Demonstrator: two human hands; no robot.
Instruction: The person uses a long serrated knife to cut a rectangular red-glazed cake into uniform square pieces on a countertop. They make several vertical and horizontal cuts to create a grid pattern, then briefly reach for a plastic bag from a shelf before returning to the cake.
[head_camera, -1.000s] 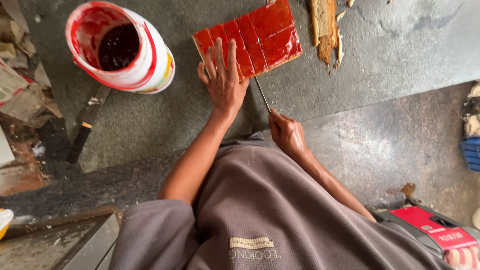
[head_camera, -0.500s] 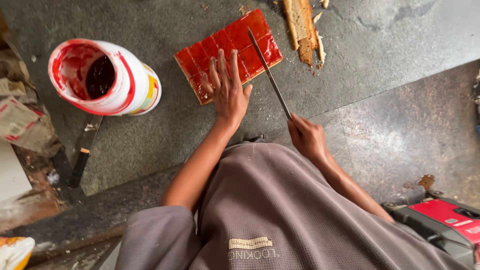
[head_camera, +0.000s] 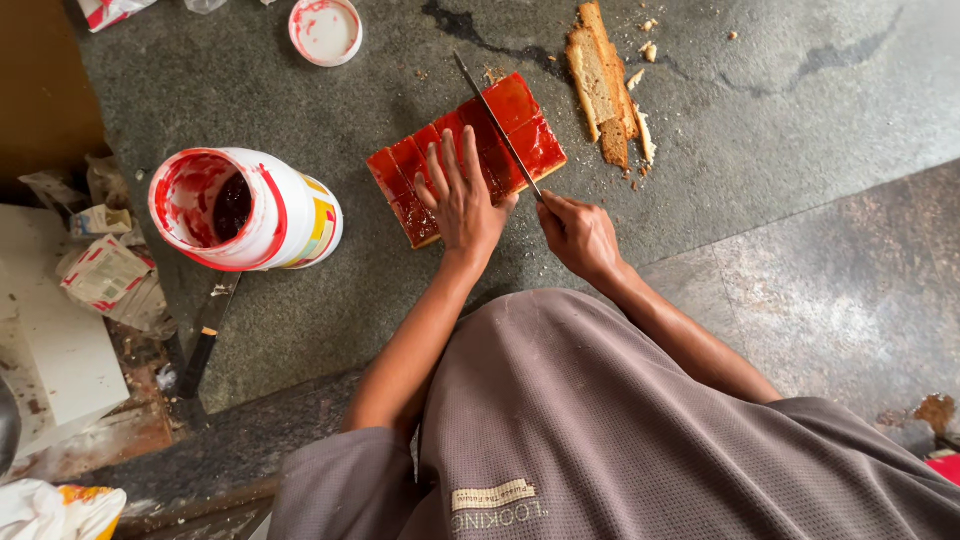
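Currently the cutting step is in hand: left hand (head_camera: 462, 205), fingers flat, pins the red-glazed slab (head_camera: 520, 125) on the desk (head_camera: 800, 90); right hand (head_camera: 580, 235), at 4 o'clock, grips the knife (head_camera: 495, 125) lying across it. Judged next: press down squarely.

open jam tub (head_camera: 245, 210) lying near the counter's left edge, round lid (head_camera: 326, 30) at the far edge, bread crusts (head_camera: 604, 82) far right

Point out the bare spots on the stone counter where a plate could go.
Bare stone lies right of the bread crusts, and between the jam tub and the left hand. Crowded: around the red-glazed slab and long knife, and the littered left edge.
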